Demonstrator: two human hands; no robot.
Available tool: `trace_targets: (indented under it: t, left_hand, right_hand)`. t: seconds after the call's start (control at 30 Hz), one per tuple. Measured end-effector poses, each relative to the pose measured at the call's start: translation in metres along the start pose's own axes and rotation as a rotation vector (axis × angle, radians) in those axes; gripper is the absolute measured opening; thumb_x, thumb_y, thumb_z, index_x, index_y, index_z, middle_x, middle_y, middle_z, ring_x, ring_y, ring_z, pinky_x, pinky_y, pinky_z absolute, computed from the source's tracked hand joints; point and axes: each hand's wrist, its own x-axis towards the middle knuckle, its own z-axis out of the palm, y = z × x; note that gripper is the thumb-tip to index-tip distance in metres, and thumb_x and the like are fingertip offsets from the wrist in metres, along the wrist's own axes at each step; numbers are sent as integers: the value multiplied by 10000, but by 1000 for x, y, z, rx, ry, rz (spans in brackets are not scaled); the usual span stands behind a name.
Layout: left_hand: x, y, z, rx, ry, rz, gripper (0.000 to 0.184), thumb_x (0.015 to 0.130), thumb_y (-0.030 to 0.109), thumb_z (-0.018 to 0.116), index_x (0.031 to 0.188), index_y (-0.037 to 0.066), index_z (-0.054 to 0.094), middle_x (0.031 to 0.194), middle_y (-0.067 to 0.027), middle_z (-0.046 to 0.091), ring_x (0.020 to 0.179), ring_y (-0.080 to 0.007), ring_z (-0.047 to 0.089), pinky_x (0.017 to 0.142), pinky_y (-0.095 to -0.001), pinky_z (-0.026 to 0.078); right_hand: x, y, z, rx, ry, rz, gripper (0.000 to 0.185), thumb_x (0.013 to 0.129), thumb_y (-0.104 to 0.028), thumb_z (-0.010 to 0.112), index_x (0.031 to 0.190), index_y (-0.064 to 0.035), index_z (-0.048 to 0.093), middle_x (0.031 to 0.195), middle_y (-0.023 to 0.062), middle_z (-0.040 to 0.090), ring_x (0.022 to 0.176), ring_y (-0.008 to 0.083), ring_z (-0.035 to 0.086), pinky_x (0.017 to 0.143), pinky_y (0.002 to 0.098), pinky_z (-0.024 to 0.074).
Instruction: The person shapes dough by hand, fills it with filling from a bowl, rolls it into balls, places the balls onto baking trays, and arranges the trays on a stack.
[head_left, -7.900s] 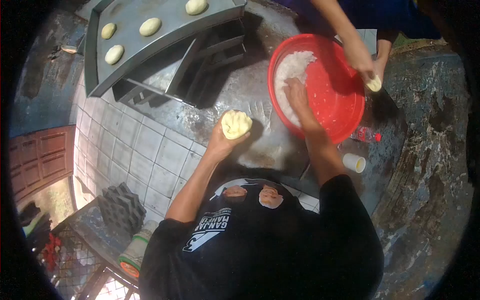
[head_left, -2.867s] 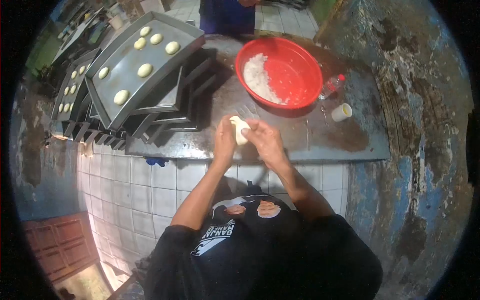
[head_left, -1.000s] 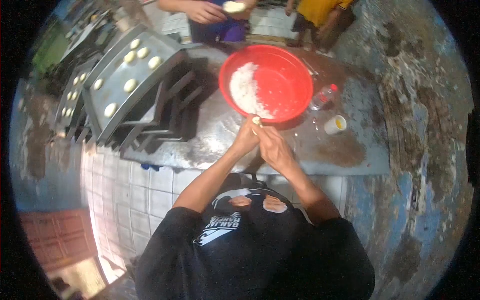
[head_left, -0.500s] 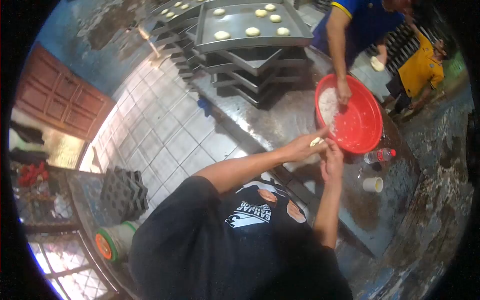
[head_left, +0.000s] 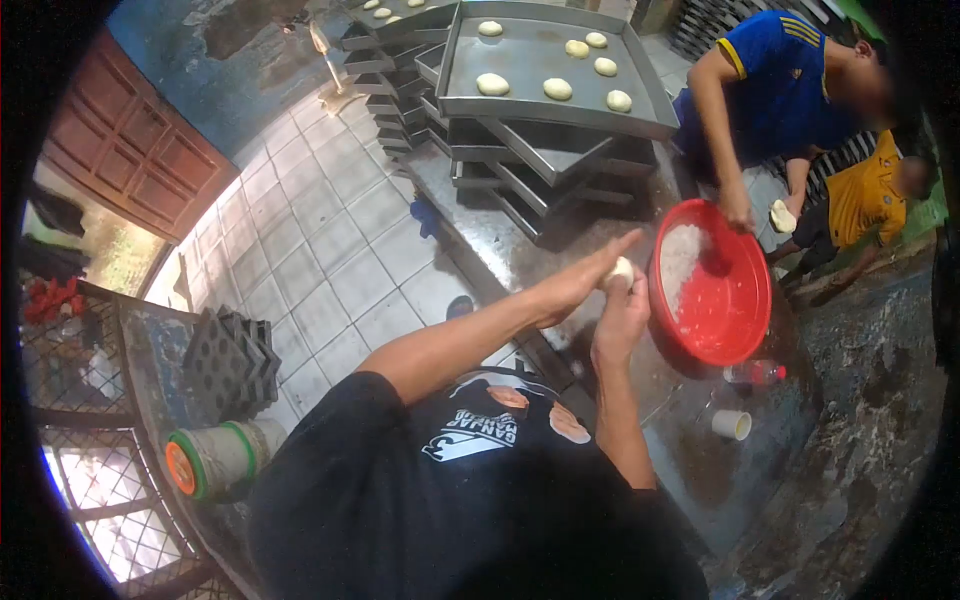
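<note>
Pinching a ball of dough (head_left: 621, 272) btwn both hands rn: L hand (head_left: 580, 283) flat w/ fingers stretched out, R hand (head_left: 622, 318) curled round it. It's up over the desk (head_left: 690, 450), red tub (head_left: 730, 325) w/ white stuff (head_left: 681, 262) at approx 3 o'clock from it. Coworker (head_left: 775, 85) at 2 o'clock has one hand at the tub's rim, the other holding a lump (head_left: 783, 216). Tray (head_left: 525, 65) w/ 7 balls sits btwn 11 & 12, bottle (head_left: 755, 373) at 4, cup (head_left: 731, 425) at 5.
</note>
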Motion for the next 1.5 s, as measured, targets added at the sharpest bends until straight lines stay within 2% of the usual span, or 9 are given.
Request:
trace_targets:
  t: [0.2, 0.4, 0.67, 0.87, 1.0, 1.07, 1.17, 1.27, 1.5]
  left_hand:
    - [38, 31, -96, 352, 76, 269, 579, 1094, 464, 422, 1486, 48, 516, 1500, -67, 548, 1496, -221, 314, 1201, -370, 292]
    - [47, 111, -194, 131, 318, 449, 854, 980, 187, 696, 1632, 56, 159, 1662, -156, 263, 1439, -245, 419, 1162, -374, 369]
    - [-42, 134, -385, 345, 868, 241, 347, 1003, 98, 597, 1339, 14, 614, 1284, -105, 659, 1152, -200, 641, 1010, -340, 498]
    - [-104, 118, -439, 220, 1212, 92, 313, 1036, 151, 561, 1302, 0, 625, 1273, -94, 668, 1112, -195, 641, 964, -334, 506]
    - [-63, 127, -442, 146, 1127, 123, 303, 1016, 115, 563, 1286, -5, 628, 1271, -99, 664, 1092, -188, 642, 948, -322, 503]
    - [-33, 140, -438, 144, 935, 120, 301, 998, 87, 554, 1271, -13, 628, 1252, -100, 664, 1090, -180, 638, 963, -319, 492]
    - [-4, 162, -426, 170, 794, 150, 302, 985, 69, 550, 1260, -25, 628, 1220, -101, 668, 1083, -177, 638, 964, -319, 494]
    - [17, 168, -421, 321, 660, 246, 296, 983, 70, 562, 1247, -46, 631, 1187, -124, 668, 1065, -193, 652, 954, -334, 511]
    - [46, 172, -360, 304, 455, 286, 245, 1012, 51, 573, 1220, -56, 647, 1164, -142, 669, 1064, -194, 667, 931, -324, 522]
  right_hand:
    - [79, -42, 67, 672, -289, 598, 373, 1081, -374, 530, 1246, -50, 613, 1020, -26, 650, 802, -11, 554, 579, 131, 375]
    - [252, -76, 167, 321, -670, 394, 297, 1029, -302, 620, 1172, -44, 652, 996, 18, 689, 835, 93, 625, 733, 242, 509]
    - [442, 51, 362, -881, -683, -703, 410, 1006, -282, 615, 1269, 32, 585, 1243, 260, 619, 1107, 372, 627, 930, 487, 495]
    - [450, 77, 402, -668, -751, -540, 474, 1066, -312, 459, 1386, 35, 505, 1582, 346, 295, 1506, 466, 249, 1222, 464, 266]
    - [468, 47, 380, -795, -888, -505, 640, 1087, -419, 394, 1546, 24, 334, 1640, 274, 247, 1540, 413, 197, 1248, 493, 168]
    - [500, 16, 361, 42, -969, 329, 675, 1094, -501, 339, 1577, -29, 323, 1685, 206, 166, 1561, 341, 161, 1261, 466, 167]
    - [554, 34, 313, -293, -541, 95, 484, 1059, -330, 495, 1398, 12, 543, 1316, 202, 657, 1242, 331, 620, 1048, 458, 485]
    - [563, 100, 268, -1128, -241, -345, 457, 947, -214, 653, 1322, 39, 590, 1104, 184, 740, 1070, 325, 700, 942, 420, 535]
    - [485, -2, 246, -586, -315, 13, 651, 824, -175, 799, 1391, 16, 541, 1162, 180, 689, 1085, 271, 669, 934, 369, 524]
